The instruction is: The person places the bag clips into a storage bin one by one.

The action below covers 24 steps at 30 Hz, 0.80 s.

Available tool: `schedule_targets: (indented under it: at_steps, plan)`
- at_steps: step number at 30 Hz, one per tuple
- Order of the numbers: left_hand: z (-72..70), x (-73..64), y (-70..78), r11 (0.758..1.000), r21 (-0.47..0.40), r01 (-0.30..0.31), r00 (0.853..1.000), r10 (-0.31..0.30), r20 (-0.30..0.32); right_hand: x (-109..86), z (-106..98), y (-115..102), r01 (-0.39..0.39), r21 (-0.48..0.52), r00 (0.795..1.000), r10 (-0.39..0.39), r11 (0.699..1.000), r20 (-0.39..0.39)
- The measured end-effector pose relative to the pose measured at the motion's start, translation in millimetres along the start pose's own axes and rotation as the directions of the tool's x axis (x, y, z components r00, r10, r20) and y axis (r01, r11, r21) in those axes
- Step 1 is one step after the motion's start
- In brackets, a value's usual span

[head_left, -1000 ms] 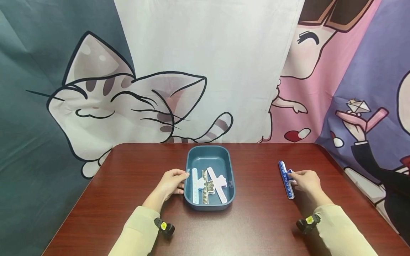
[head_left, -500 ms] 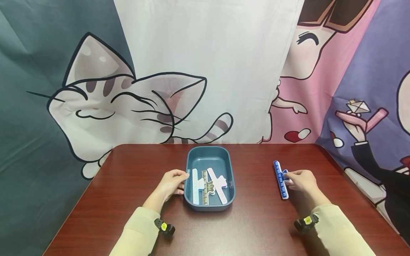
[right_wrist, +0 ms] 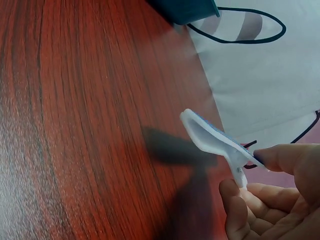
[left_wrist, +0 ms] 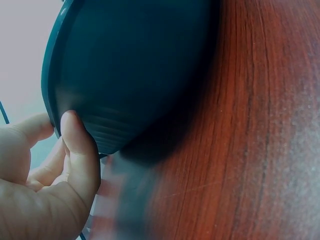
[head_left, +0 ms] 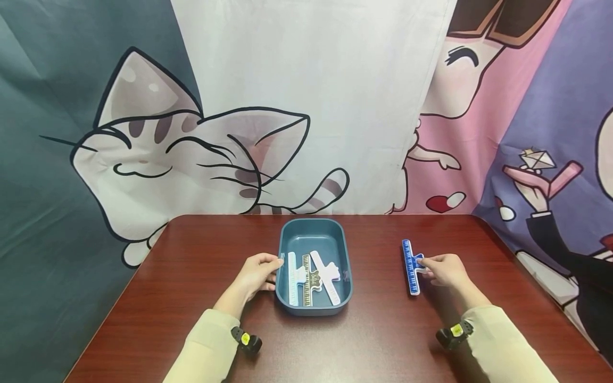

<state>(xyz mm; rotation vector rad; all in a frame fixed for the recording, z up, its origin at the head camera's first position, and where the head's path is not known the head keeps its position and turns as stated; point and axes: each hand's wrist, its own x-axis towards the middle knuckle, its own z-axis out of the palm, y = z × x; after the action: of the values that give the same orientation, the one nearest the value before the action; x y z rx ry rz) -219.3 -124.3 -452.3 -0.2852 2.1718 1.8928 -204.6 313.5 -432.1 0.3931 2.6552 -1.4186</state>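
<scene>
A blue-and-white clip with a long bar and piano-key print [head_left: 410,268] is pinched by its handle between the thumb and fingers of my right hand [head_left: 446,269]. The right wrist view shows the clip [right_wrist: 210,132] from its end, held above the table with its shadow below. My left hand [head_left: 256,274] grips the left rim of a dark teal bin [head_left: 313,311]. In the left wrist view the thumb lies on the outer wall of the bin [left_wrist: 125,60]. Inside the bin lie a light blue clip [head_left: 292,282], a black-and-gold clip [head_left: 307,279] and a white-pink clip [head_left: 325,279].
Both hands work over a reddish-brown wooden table [head_left: 373,330]. Behind its far edge hangs a cloth backdrop [head_left: 373,106] with a cartoon cat and figures. A dark camera sits on each wrist.
My right hand has moved left with the blue-and-white clip, bringing it nearer the bin. My left hand and the bin have stayed put.
</scene>
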Motion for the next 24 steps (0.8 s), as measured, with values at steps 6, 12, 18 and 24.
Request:
schedule_targets:
  at_steps: [6,12,18,24]
  plan:
    - [-0.3,-1.7,2.0,1.000,-0.003,0.005,1.000,-0.005,0.002,0.1,5.1,-1.7,0.020,0.016,0.999,-0.021,1.000,0.036]
    - [-0.1,-3.9,3.4,1.000,-0.001,0.003,1.000,-0.003,0.007,-1.5,8.1,-5.7,0.028,0.001,0.998,-0.028,1.000,0.061]
    - [0.2,-3.8,3.4,1.000,-0.002,0.003,1.000,-0.003,0.009,-1.7,11.0,-7.4,0.032,-0.007,0.997,-0.031,0.999,0.066]
    - [0.1,-3.3,2.6,1.000,-0.003,0.000,1.000,0.000,0.002,-2.1,14.3,-11.2,0.051,0.016,0.996,-0.052,0.999,0.078]
